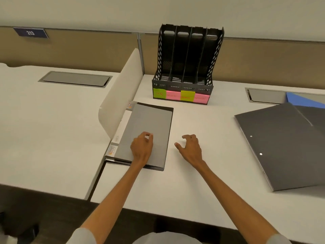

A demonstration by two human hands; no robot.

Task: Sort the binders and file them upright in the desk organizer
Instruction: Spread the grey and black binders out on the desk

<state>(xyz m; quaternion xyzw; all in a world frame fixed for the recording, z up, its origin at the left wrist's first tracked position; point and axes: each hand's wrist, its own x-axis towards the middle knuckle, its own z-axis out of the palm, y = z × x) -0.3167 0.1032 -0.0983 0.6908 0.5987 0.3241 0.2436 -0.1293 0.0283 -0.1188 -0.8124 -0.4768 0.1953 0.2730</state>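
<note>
Left hand (pixel 141 147) curled loosely on flat matte grey binder (pixel 147 131) | right hand (pixel 190 147) spread, empty

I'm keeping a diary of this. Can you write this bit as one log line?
left hand: on grey binder, empty | right hand: over desk, empty | organizer: no binders | step: not yet filed

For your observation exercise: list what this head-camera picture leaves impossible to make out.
- Sticky notes on the organizer: only "HR" reads; other writing too blurred.
- Blue folder: cut off by the right edge.
- Grey binder on the right: corner runs out of frame.
- Binder under the left hand: spine label too small.
</note>
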